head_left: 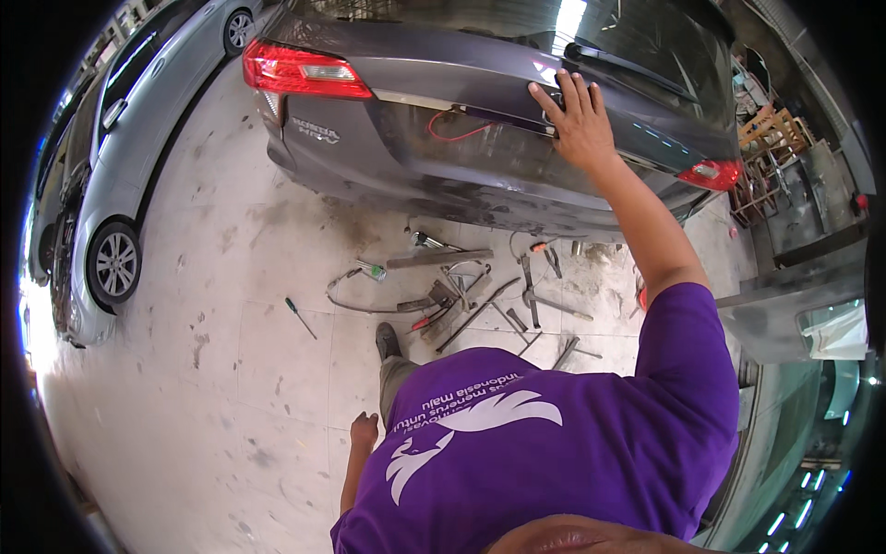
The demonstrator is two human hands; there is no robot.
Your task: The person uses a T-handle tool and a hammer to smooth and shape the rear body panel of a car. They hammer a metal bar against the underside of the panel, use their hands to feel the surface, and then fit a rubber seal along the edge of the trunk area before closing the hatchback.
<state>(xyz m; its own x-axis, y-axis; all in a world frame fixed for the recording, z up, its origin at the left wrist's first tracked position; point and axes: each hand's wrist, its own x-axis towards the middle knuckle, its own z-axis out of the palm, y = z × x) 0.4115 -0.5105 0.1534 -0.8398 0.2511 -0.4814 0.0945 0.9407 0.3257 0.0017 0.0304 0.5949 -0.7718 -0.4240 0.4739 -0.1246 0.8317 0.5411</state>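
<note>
My right hand (581, 120) lies on the dark grey tailgate (461, 78) of a car, palm down and fingers spread, over the emblem area below the rear wiper (628, 69). Under it runs an opening in the trim, from which a thin red wire (452, 115) hangs in a loop. The red left tail light (305, 72) and right tail light (712, 174) are in place. My left hand (365, 428) hangs low beside my leg, away from the car. Its fingers point down and are mostly hidden from above.
Several hand tools and metal bars (452, 295) lie in a heap on the pale floor between my feet and the bumper. A green-handled screwdriver (300, 317) lies apart to the left. A silver car (157, 102) stands at left, wooden racks (775, 138) at right.
</note>
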